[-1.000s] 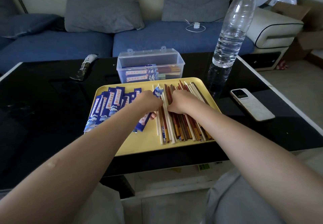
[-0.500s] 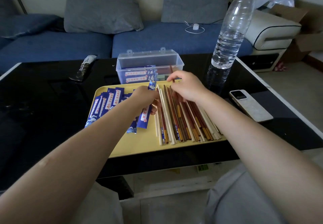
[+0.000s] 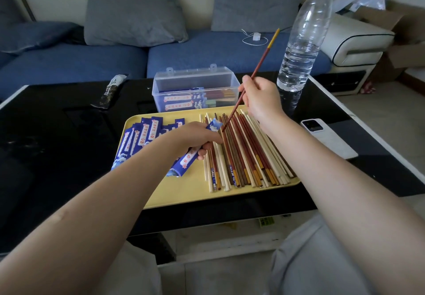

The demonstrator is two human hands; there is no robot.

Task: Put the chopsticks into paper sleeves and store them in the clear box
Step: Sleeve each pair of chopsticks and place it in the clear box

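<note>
Chopstick (image 3: 257, 68) — red-brown shaft, yellow upper end — is pinched in our right hand (image 3: 261, 101), fingers curled round it near mid-length. It tilts steeply: the yellow end points up and away toward the sofa (image 3: 218, 51), the lower tip comes down just beside the open mouth of the sleeve. We cannot tell whether the tip touches the paper.

Our left hand (image 3: 195, 136) grips one blue paper sleeve (image 3: 192, 156) (white label, red characters), fingers wrapped round its middle; the sleeve's upper end shows past the knuckles, its lower end lies over the tray.

Yellow tray (image 3: 184, 193) sits on the black desk (image 3: 57, 133). On its right half lies the pile of loose chopsticks (image 3: 243, 154) — pale wood, red-brown and dark brown, roughly parallel. On its left half lies a fan of empty blue sleeves (image 3: 140, 138).

Clear box (image 3: 195, 80) stands just behind the tray, lid open, with sleeved chopsticks already lying inside.

Also on the desk: a tall water bottle (image 3: 301, 37) to the right of the box, a white phone (image 3: 326, 138) face down right of the tray, a dark wrapped packet (image 3: 110, 90) at far left.
</note>
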